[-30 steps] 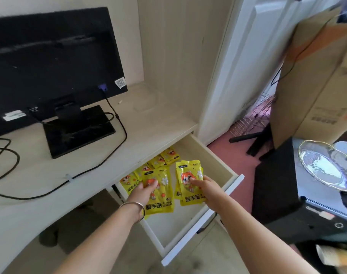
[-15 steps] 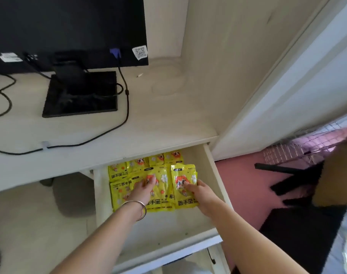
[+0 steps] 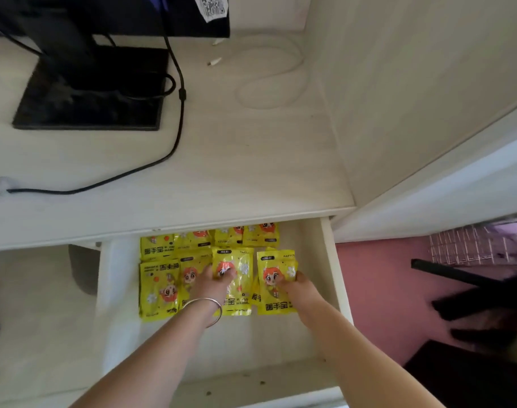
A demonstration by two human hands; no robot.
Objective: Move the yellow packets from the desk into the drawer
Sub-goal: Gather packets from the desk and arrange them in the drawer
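Observation:
The drawer [image 3: 331, 278] under the desk [image 3: 251, 172] stands pulled out. Several yellow packets with a cartoon face lie in its back half, in rows. My left hand [image 3: 213, 285], with a bangle on the wrist, holds one yellow packet [image 3: 236, 293] down in the middle of the drawer. To its right, my right hand [image 3: 298, 290] grips another yellow packet [image 3: 273, 290] by its right edge, low over the drawer floor. No yellow packet shows on the desk top.
A black monitor stand [image 3: 89, 92] and black cable [image 3: 175, 136] sit on the desk's left. A white cable [image 3: 269, 81] lies coiled at the back. Right of the drawer are pink floor [image 3: 378, 290] and dark furniture legs [image 3: 472, 293].
Both hands have carried their packets from above the drawer's front down and deeper in, beside the packets lying there. The camera has tipped down and moved closer.

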